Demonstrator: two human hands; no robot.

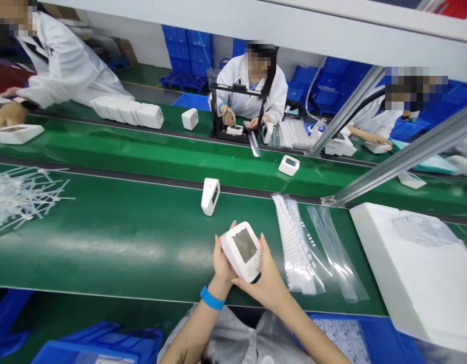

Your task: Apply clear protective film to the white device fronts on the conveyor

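Between both hands, above the near edge of the green work surface, I hold a white device with a grey screen (245,246), tilted with its screen facing up. My left hand (222,260) grips its left side; a blue band circles that wrist. My right hand (269,278) is closed around the right and lower edge, thumb along the bottom. A second white device (210,196) stands on its side just beyond. To the right lie a clear strip with small white round parts (292,245) and some flat clear plastic strips (337,253).
A heap of thin white strips (20,194) lies at left, and a large white foam box (415,273) at right. Behind runs a green conveyor (142,156) carrying a white device (289,165). A slanted metal post (354,136) rises at right. Co-workers in white coats (252,76) sit opposite.
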